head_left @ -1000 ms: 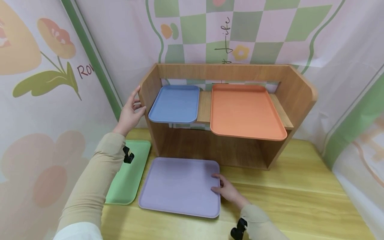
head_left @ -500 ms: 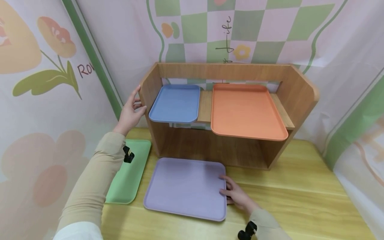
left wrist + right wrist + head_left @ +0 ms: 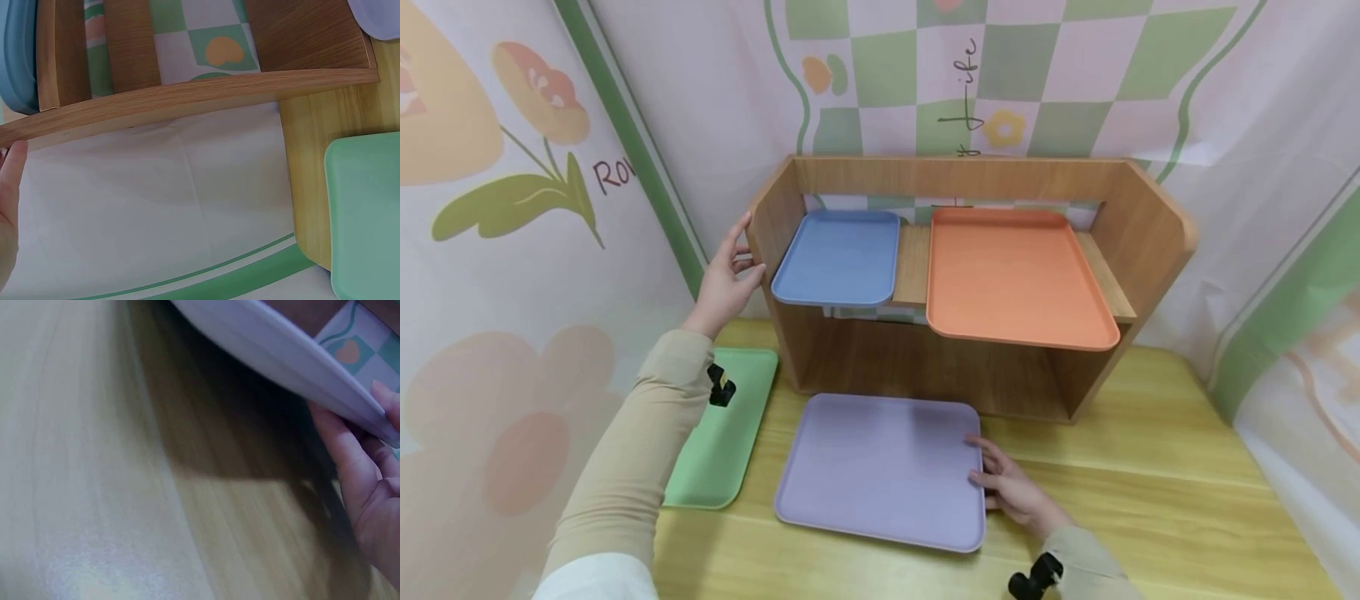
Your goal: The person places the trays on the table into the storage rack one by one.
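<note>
A rectangular lavender tray (image 3: 880,471) is in my right hand (image 3: 1018,496), gripped by its right edge. In the right wrist view the tray (image 3: 275,353) is tilted and raised off the table, fingers below its rim and the thumb on the upper side. My left hand (image 3: 726,279) rests against the left side panel of a wooden shelf (image 3: 958,177), its index finger stretched up along the panel's front edge. On the shelf's upper board lie a smaller blue tray (image 3: 838,258) at left and a large orange tray (image 3: 1015,279) at right, both overhanging the front.
A green tray (image 3: 741,425) lies on the table left of the shelf, partly hidden by the left forearm. Below the upper board, the shelf's lower compartment (image 3: 925,358) faces forward. Printed cloth (image 3: 1247,150) hangs behind and on both sides of the wood-grain table (image 3: 1150,492).
My right hand has carried the lavender tray a little to the right, away from the green tray. The left hand stays against the shelf.
</note>
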Motion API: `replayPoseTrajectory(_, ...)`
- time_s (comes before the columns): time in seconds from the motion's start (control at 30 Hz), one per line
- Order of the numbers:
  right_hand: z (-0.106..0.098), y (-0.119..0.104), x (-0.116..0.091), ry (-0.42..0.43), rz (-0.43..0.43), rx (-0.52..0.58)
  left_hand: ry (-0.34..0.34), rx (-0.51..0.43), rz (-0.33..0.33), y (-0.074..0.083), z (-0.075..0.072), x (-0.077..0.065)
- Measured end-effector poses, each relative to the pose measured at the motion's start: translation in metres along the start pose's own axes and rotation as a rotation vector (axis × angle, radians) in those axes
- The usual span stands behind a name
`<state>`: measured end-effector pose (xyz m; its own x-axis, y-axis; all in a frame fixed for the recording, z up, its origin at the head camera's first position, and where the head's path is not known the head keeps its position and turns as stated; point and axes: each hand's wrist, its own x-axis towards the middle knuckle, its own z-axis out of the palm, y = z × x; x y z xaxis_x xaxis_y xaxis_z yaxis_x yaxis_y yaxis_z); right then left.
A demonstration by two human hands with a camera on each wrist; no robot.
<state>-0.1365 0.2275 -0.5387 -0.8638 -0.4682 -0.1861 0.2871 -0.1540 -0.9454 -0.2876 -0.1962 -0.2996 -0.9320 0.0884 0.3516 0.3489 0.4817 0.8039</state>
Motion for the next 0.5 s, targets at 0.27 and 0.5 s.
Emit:
replayPoseTrajectory(0.27,-0.010,-0.005,-0.004,-0.060,-0.035,0.042,-0.010,-0.021,0.004,0.000,0.000,-0.001)
replayPoseTrajectory(0.5,-0.022,-0.009,-0.009,-0.103,-0.104,0.114,-0.007,-0.010,-0.002,-0.001,0.000,0.000)
